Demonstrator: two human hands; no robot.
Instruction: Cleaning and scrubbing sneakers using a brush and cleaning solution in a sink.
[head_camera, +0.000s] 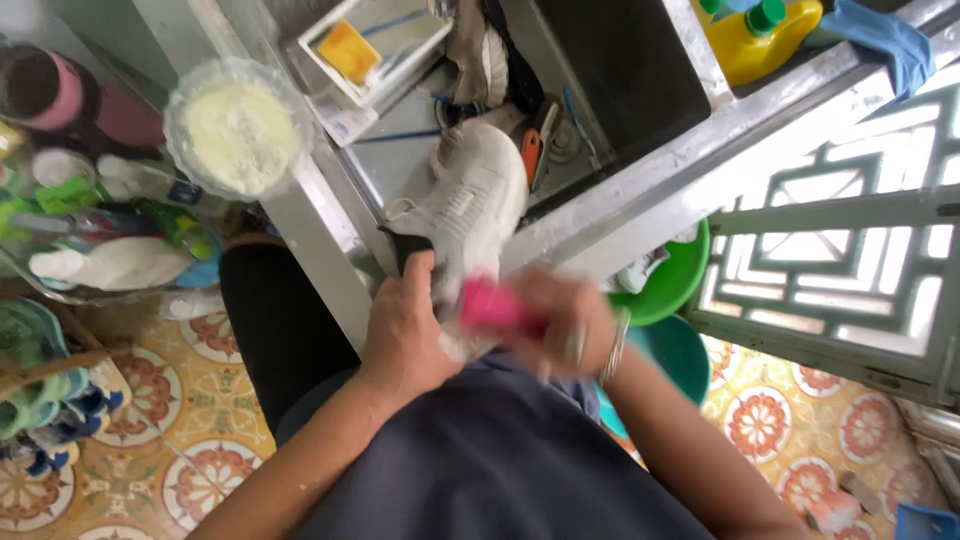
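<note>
Patterned floor tiles (200, 400) and a steel sink counter (640, 190) set the scene, looks like a cramped washing corner seen from above. Right at the counter's edge sits a white sneaker (470, 205), toe pointing away, heel toward the person. Left hand (405, 325) is clamped around the heel and dark collar, fingers closed tight on it. Right hand (565, 325) is wrapped shut around a pink brush (495, 308), pressed against the shoe's heel side; it's blurry, so bristle contact I can't tell exactly. If you're scrubbing like this, I'd say keep the heel pinned firm so the shoe doesn't skate off the edge, and use short strokes. Further out: a bowl of white powder (238, 130) on the counter's left, a yellow detergent bottle (760, 40) by the sink, green basins (675, 280) below on the right.
</note>
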